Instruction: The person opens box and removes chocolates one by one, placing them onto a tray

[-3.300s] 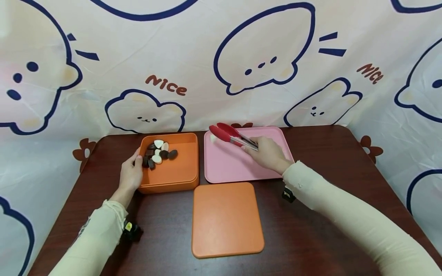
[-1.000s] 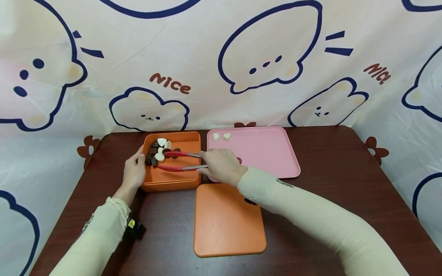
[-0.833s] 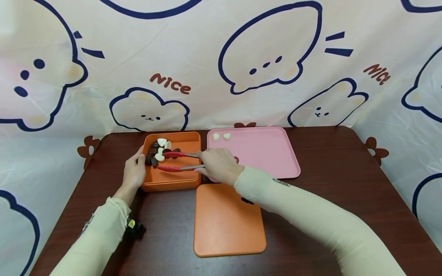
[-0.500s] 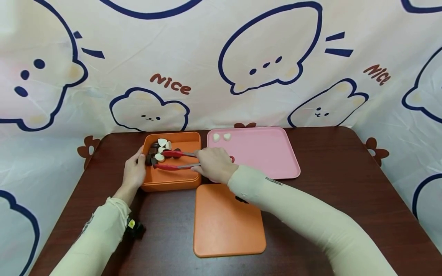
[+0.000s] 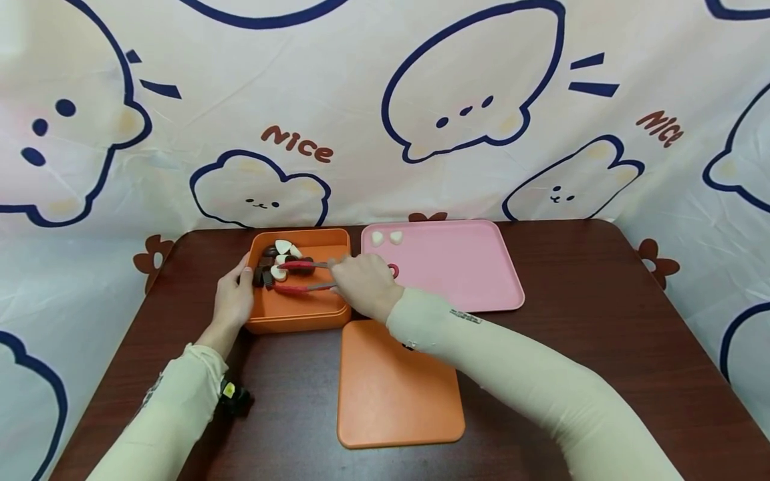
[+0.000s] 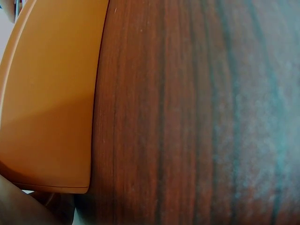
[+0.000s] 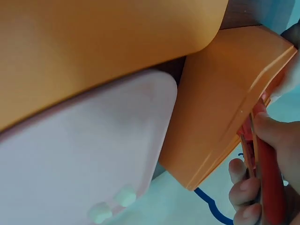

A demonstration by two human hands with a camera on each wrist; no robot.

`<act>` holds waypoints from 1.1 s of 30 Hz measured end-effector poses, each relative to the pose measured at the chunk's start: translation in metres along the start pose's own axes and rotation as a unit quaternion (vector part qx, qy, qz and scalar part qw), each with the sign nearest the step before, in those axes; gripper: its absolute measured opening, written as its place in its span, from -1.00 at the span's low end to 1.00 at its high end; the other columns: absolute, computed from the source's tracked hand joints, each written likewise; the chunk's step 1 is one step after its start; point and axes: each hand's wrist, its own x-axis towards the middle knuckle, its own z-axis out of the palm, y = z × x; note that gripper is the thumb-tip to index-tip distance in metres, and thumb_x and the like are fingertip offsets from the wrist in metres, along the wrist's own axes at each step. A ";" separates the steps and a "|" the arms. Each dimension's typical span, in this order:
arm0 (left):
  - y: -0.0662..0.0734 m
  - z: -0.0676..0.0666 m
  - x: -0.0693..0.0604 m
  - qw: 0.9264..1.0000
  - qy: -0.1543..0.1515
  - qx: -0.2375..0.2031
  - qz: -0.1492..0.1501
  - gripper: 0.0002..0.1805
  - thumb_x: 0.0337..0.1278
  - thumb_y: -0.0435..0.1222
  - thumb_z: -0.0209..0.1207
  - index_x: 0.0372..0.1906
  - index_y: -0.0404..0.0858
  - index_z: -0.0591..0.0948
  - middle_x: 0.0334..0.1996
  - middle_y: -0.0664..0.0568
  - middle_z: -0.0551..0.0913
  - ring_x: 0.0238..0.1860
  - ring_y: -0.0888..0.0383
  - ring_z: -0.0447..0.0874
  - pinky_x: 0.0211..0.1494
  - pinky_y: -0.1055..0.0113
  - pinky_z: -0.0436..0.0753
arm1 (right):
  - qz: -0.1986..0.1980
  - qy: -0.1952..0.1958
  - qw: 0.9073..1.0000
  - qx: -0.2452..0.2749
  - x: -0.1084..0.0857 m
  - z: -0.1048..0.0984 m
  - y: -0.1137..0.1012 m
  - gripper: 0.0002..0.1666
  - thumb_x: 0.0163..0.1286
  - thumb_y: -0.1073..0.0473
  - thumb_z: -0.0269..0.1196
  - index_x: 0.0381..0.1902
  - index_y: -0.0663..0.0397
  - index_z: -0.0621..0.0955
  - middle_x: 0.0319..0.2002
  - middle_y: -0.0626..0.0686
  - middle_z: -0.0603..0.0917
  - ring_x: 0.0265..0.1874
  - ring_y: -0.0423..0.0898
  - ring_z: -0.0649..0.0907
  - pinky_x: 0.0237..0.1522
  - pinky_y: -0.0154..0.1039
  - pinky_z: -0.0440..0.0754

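Observation:
My left hand (image 5: 233,300) holds the left wall of an orange box (image 5: 301,324), thumb at the rim. Inside the box, toward its left side, lie several dark brown and white pieces that look like chocolates (image 5: 267,275). My right hand (image 5: 368,286) grips red-tipped metal tongs (image 5: 295,290), reaching in over the box's right wall. The tong tips stand apart beside the pieces; whether they touch any cannot be told. In the right wrist view the fingers curl round the red-covered tongs (image 7: 271,178). In the left wrist view the box wall (image 6: 51,103) fills the left.
A pink tray (image 5: 457,267) stands right of the box, with two white pieces (image 5: 396,237) near its far left corner. An orange square lid (image 5: 400,387) lies in front of the tray on the dark wooden table (image 5: 289,401). A printed cloth (image 5: 355,187) hangs behind.
The right hand has carried the tongs from above the tray left into the box, then slightly farther left. Two white pieces now show on the tray. The left hand has stayed at the box.

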 end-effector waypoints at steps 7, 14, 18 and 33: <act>0.000 0.001 -0.001 1.000 -0.002 0.002 0.003 -0.44 0.66 -0.12 -0.40 0.63 -0.02 0.04 0.60 -0.12 0.07 0.62 -0.15 0.00 0.63 -0.15 0.10 | -0.031 0.031 0.996 -0.071 0.001 -0.001 -0.002 -0.68 0.50 -0.01 0.24 0.11 -0.05 0.66 -0.24 -0.06 0.75 -0.46 -0.12 0.72 -0.48 -0.28 0.72; 0.001 0.000 -0.002 1.000 -0.004 0.002 0.003 -0.43 0.66 -0.11 -0.40 0.63 -0.05 0.01 0.62 -0.13 0.03 0.62 -0.17 -0.04 0.63 -0.17 0.08 | -0.058 0.089 0.988 -0.115 0.001 0.000 -0.004 -0.80 0.54 0.17 0.16 -0.02 0.00 0.69 -0.33 -0.07 0.74 -0.50 -0.14 0.69 -0.44 -0.35 0.69; 0.001 -0.001 -0.001 1.000 -0.004 0.003 0.000 -0.43 0.66 -0.10 -0.40 0.63 -0.05 0.01 0.62 -0.12 0.02 0.63 -0.18 -0.05 0.63 -0.17 0.06 | -0.067 0.096 0.985 -0.127 0.004 0.001 -0.004 -0.80 0.56 0.16 0.14 -0.05 0.00 0.69 -0.35 -0.08 0.73 -0.53 -0.18 0.68 -0.48 -0.37 0.68; -0.002 0.001 0.004 1.000 -0.005 0.003 -0.006 -0.44 0.67 -0.08 -0.40 0.63 -0.02 0.01 0.62 -0.07 0.02 0.63 -0.15 -0.05 0.64 -0.16 0.06 | -0.079 0.090 0.982 -0.147 0.003 0.008 -0.005 -0.81 0.59 0.12 0.10 -0.10 0.01 0.65 -0.40 -0.11 0.70 -0.55 -0.24 0.66 -0.53 -0.38 0.66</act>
